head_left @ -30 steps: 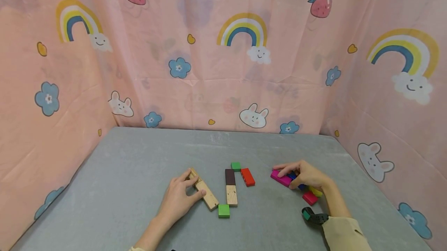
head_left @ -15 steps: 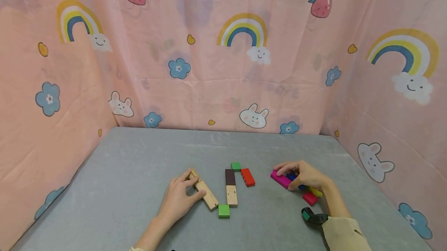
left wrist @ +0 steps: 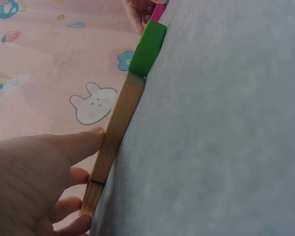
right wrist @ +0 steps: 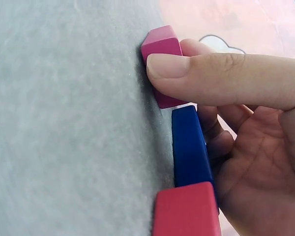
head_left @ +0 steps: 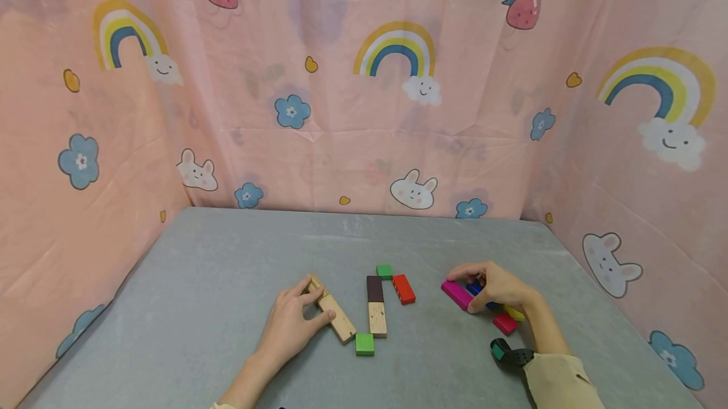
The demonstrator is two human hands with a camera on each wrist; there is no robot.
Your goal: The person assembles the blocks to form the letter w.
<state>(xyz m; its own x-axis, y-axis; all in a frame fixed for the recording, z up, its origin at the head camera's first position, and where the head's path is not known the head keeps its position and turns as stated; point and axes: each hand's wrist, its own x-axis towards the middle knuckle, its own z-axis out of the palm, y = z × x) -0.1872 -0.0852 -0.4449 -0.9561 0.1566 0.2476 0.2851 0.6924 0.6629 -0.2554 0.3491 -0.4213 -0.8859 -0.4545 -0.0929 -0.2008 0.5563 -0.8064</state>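
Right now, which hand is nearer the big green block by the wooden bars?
Left. The left hand grips the wooden bar whose end meets the green block. The right hand is far off to its right, gripping the magenta block.

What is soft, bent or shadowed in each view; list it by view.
Head view: even, soft lighting, only faint shadows under the left hand and right hand; wide-angle bending at the curtain edges. Left wrist view: the near left hand is blurred, the green block sharper. Right wrist view: the thumb and magenta block are sharp; the red block at the bottom edge is soft.
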